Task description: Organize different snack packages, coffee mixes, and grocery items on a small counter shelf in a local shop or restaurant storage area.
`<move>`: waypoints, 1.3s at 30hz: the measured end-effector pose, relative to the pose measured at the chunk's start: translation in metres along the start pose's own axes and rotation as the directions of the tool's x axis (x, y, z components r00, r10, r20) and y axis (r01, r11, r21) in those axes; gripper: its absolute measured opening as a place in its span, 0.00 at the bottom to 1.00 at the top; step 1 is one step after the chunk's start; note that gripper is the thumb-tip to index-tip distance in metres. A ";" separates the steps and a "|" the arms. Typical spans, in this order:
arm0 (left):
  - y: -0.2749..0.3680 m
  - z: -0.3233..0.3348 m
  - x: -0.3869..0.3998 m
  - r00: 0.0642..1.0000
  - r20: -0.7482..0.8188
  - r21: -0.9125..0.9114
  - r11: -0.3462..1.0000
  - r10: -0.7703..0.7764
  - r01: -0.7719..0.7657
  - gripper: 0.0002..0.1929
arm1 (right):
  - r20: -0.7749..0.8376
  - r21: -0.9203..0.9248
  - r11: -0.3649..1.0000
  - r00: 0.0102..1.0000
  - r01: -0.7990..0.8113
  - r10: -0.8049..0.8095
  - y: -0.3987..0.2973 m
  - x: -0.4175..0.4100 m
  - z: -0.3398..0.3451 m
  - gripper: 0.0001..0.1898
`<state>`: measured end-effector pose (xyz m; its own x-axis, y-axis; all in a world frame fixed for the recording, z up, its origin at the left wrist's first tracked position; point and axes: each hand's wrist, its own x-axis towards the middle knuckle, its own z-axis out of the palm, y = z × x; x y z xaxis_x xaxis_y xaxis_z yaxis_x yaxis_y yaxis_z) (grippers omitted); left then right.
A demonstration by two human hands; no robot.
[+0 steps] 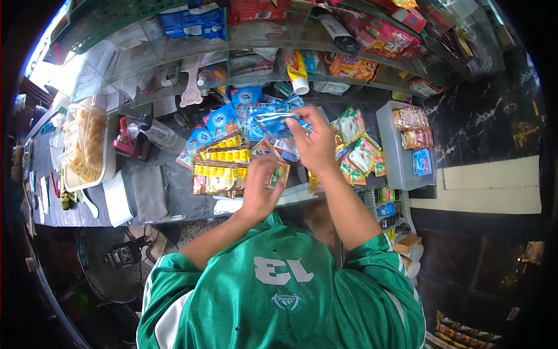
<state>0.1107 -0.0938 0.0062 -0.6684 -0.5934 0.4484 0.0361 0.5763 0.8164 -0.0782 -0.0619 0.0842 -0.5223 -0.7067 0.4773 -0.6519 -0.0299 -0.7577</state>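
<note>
My right hand [317,144] pinches a shiny blue sachet [274,124] between thumb and fingers, above a heap of blue sachets. My left hand [261,187] is lower and to the left, its fingers curled over a brown-and-green sachet [275,176]; whether it grips that sachet or only covers it, I cannot tell. Beside the left hand lie brown coffee sachets [218,183] with yellow strips. Blue-and-white packets [220,121] fan out behind them. Green-and-white sachets [364,153] form a loose pile right of my right hand.
A translucent plastic bin [386,144] at the right holds several sachets. On the left stand a clear bottle [163,135] and a tub of bagged snacks [69,174]. A folded grey cloth [149,192] lies near the table's front edge. Glass shelves [261,43] with packets overhang the back; a fan [109,266] stands below left.
</note>
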 end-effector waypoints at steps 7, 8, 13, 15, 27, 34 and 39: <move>0.002 0.008 0.046 0.784 0.455 -0.565 0.543 -0.422 0.621 0.22 | 0.076 0.248 0.910 0.944 -0.331 0.322 0.001 -0.044 -0.060 0.11; 0.005 0.015 0.047 0.774 0.459 -0.553 0.541 -0.437 0.634 0.17 | 0.071 0.233 0.901 0.931 -0.366 0.359 0.000 -0.052 -0.065 0.12; 0.014 0.062 0.041 0.739 0.513 -0.621 0.405 -0.437 0.671 0.10 | 0.080 0.162 0.893 0.907 -0.421 0.413 0.000 -0.078 -0.112 0.18; 0.023 0.081 0.041 0.730 0.525 -0.695 0.274 -0.438 0.665 0.08 | 0.101 0.033 0.925 0.922 -0.378 0.373 0.009 -0.089 -0.137 0.21; 0.068 0.144 0.028 0.663 0.701 -0.345 0.689 -0.262 0.637 0.08 | -0.398 -0.328 0.743 0.799 -0.584 0.452 0.078 -0.128 -0.324 0.28; 0.074 0.180 0.014 0.628 0.778 -0.329 0.828 -0.034 0.454 0.06 | -0.459 -0.537 0.602 0.803 -0.591 0.379 0.150 -0.136 -0.436 0.21; 0.081 0.185 0.011 0.637 0.768 -0.301 0.912 0.058 0.280 0.04 | -0.426 -0.657 0.459 0.797 -0.598 0.428 0.141 -0.114 -0.442 0.15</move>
<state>-0.0313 0.0501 0.0101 -0.9948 0.0868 0.0534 0.0692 0.1904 0.9793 -0.3538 0.3273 0.1193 -0.9297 -0.2745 0.2457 -0.3480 0.8731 -0.3414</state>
